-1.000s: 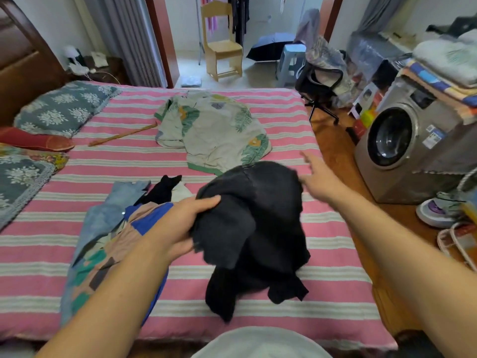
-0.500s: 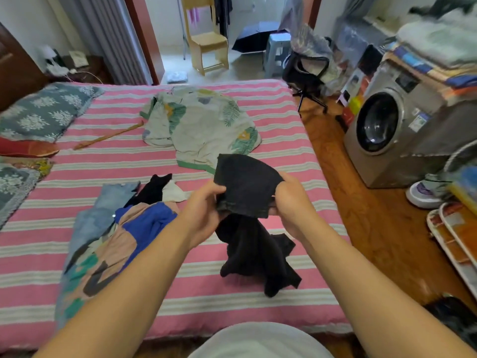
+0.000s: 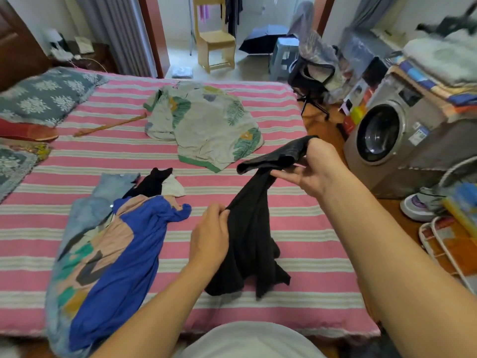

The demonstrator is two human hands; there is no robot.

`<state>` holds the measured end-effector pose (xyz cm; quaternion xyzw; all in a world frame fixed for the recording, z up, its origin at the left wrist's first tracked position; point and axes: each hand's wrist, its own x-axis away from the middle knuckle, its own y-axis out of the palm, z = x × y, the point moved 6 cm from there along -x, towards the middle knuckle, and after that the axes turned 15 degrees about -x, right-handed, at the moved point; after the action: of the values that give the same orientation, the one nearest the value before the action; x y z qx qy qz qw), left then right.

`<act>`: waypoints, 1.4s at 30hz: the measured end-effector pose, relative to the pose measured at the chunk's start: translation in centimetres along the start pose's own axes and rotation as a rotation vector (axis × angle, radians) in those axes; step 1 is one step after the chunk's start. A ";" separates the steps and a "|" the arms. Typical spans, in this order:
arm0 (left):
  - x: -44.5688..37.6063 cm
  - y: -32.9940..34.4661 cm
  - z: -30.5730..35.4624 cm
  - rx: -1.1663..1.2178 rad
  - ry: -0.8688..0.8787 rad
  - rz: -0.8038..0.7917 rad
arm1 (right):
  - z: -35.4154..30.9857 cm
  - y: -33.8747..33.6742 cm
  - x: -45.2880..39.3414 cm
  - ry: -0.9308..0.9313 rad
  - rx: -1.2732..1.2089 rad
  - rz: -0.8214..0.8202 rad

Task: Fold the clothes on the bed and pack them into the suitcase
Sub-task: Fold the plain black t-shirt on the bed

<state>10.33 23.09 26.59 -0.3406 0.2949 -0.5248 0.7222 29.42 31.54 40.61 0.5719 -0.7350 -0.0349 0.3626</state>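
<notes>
Your right hand [image 3: 313, 168] pinches one end of the black garment [image 3: 249, 236] up high, toward the washing machine [image 3: 387, 140]. Your left hand [image 3: 210, 240] grips its edge lower, nearer you. The long axis hangs diagonally between them, the tail bunched on the striped bed [image 3: 296, 220]. Spread apart sideways to flatten it.
</notes>
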 end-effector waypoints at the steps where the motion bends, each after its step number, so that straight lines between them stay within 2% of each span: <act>1: 0.2 -0.9 0.1 -0.055 0.006 0.083 | -0.1 0.1 0.1 -0.005 -0.013 0.002; 3: 0.5 -2.5 0.3 -0.119 0.055 0.183 | -0.4 0.0 0.1 -0.024 -0.035 0.011; 5: 0.8 -3.5 0.4 -0.094 0.087 0.167 | -0.4 -0.4 -0.2 -0.035 -0.046 0.038; 9: 1.2 -4.6 0.0 0.056 0.095 -0.172 | -0.4 -0.5 -1.5 -0.045 -0.010 0.085; 12: 1.5 -4.6 -2.2 -0.093 0.120 -0.423 | -1.6 0.7 -3.6 -0.074 -0.011 0.088; 14: 1.4 -5.3 -4.3 -0.168 0.094 -0.454 | -3.0 1.9 -5.4 -0.114 -0.011 0.071; 16: 1.3 -6.7 -5.8 -0.086 0.028 -0.449 | -4.2 3.2 -7.3 -0.168 0.001 0.038; 19: 1.4 -8.8 -5.2 0.065 -0.028 -0.483 | -4.0 4.9 -9.9 -0.226 0.058 -0.098; 21: 1.5 -9.5 -2.9 0.264 -0.036 -0.511 | -1.4 5.9 -10.5 -0.146 0.137 -0.300; 23: 1.0 -9.5 -0.3 0.538 -0.111 -0.467 | 2.5 6.0 -9.3 -0.032 0.322 -0.488; 25: -0.3 -8.4 0.8 0.697 -0.286 -0.352 | 6.3 3.7 -6.8 -0.043 0.541 -0.567; 27: -1.7 -6.4 1.0 0.765 -0.438 -0.283 | 10.1 -0.3 -3.9 -0.041 0.660 -0.570; 31: -2.7 -2.2 1.2 0.913 -0.644 -0.329 | 16.9 -6.9 1.9 0.198 0.631 -0.741; 33: -2.2 -1.0 1.7 0.921 -0.701 -0.398 | 18.4 -7.8 2.0 0.140 0.638 -0.725; 36: -1.3 -0.5 2.6 0.986 -0.774 -0.482 | 17.7 -8.0 0.3 -0.115 0.649 -0.480; 37: -1.1 -0.6 2.9 1.019 -0.789 -0.489 | 17.3 -7.9 0.0 -0.167 0.676 -0.447; 42: -0.1 -2.7 5.1 1.043 -0.715 -0.577 | 16.7 -6.5 1.4 -0.301 0.736 -0.497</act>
<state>12.76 23.54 31.81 -0.1657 -0.3542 -0.6246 0.6760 24.99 22.01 26.00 0.8099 -0.5836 0.0596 0.0055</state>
